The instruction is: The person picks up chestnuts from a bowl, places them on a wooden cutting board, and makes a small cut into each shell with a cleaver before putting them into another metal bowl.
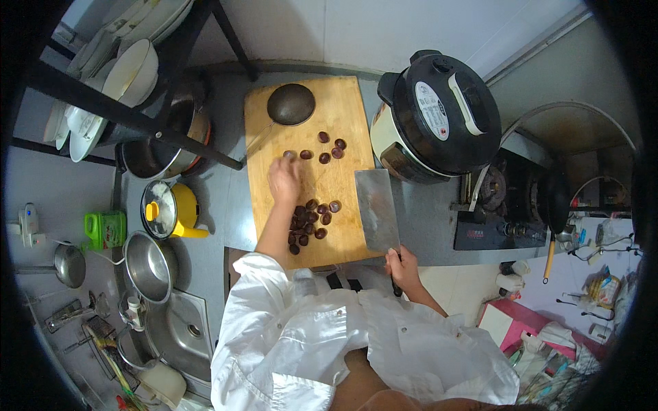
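Note:
My right hand [405, 268] grips the dark handle of a cleaver [378, 210], its broad blade lying over the right edge of a wooden cutting board [349, 108]. On the board, my left hand [285, 180] reaches forward, slightly blurred. Its fingertips are at a chestnut [289, 153]; whether they pinch it is unclear. Several loose chestnuts [324, 157] lie to the right of those fingers. Nearer to me is a cluster of dark brown chestnuts [310, 217], partly hidden by my left forearm. A dark round strainer [291, 104] with a wire handle rests at the board's far end.
An electric pressure cooker [437, 115] stands right of the board, with a gas stove [493, 221] beyond it. To the left are a yellow electric pot [185, 205], a steel basin [149, 264] and a sink [180, 329]. A black rack [128, 115] with dishes overhangs the far left.

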Demonstrator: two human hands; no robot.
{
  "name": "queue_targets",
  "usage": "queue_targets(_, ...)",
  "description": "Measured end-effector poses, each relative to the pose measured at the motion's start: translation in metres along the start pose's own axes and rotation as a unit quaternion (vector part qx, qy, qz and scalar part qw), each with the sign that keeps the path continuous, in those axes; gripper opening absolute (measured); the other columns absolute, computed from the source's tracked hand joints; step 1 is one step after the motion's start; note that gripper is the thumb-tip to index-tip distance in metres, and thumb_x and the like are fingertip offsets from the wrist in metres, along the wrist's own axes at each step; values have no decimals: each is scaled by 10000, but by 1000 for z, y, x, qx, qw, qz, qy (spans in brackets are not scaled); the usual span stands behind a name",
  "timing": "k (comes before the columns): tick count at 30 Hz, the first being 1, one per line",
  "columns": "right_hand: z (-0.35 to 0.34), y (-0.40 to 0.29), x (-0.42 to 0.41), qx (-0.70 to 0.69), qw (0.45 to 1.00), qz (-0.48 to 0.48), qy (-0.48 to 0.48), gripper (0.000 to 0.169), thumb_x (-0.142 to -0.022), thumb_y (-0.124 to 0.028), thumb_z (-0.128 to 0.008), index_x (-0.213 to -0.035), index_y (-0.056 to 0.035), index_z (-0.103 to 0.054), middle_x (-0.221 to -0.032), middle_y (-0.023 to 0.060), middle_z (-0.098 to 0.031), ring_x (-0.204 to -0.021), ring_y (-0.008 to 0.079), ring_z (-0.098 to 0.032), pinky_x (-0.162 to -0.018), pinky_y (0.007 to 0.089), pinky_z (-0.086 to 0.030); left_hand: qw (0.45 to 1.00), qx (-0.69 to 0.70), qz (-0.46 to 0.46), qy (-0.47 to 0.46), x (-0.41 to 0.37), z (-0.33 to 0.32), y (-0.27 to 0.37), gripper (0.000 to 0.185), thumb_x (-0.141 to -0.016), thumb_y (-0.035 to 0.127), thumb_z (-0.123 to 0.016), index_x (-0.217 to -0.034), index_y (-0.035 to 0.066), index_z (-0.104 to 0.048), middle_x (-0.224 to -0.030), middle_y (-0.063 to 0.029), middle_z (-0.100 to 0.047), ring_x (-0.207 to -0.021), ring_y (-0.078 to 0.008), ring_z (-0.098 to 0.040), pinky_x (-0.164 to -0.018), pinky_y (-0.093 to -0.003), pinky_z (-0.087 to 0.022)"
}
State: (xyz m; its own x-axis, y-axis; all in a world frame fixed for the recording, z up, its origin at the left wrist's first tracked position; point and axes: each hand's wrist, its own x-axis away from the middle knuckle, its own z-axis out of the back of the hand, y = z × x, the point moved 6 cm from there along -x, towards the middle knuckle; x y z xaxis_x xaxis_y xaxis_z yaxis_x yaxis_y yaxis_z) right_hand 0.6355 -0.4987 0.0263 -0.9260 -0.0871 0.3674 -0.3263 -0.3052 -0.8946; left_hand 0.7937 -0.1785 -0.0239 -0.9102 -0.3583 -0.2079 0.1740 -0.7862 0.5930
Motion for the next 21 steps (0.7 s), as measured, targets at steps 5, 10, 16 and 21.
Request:
queue_targets(5, 11, 4, 7, 14, 998, -41, 37, 216, -914, -135, -474, -735, -13, -482, -567, 27, -496, -488, 89, -466, -456, 266, -391, 992, -49, -44, -105, -35, -33, -28, 221, -781, 107, -614, -999, 71, -621, -1016, -133, -579, -895, -324, -567, -787, -419, -459)
queue_targets(10, 21, 2, 15, 84, 994, -45, 60, 213, -904, -134, -490, -730, -12, -503, -545, 30, -507, -471, 99, -467, -455, 277, -390, 990, 39, -66, -114, -17, -3, 41, 239, -759, 84, -619, -996, 63, -602, -971, -151, -560, -871, -340, -575, -739, -415, -480)
queue_targets(16, 36, 26, 15, 160, 983, 19, 92, 200, -886, -127, -509, -730, -3, -515, -546, 53, -520, -474, 127, -478, -472, 307, -402, 945, 5, -269, -186, 117, -58, 118, 112, -740, 50, -556, -849, 21, -555, -942, -143, -559, -840, -301, -574, -713, -359, -496)
queue_targets(21, 41, 22, 19, 205, 972, 43, 104, 194, -866, -125, -534, -738, 18, -510, -574, 132, -516, -521, 180, -513, -509, 352, -408, 956, 97, -204, -188, 156, -60, 122, 298, -729, 48, -617, -1025, 42, -576, -1021, -137, -555, -954, -306, -540, -821, -370, -468)
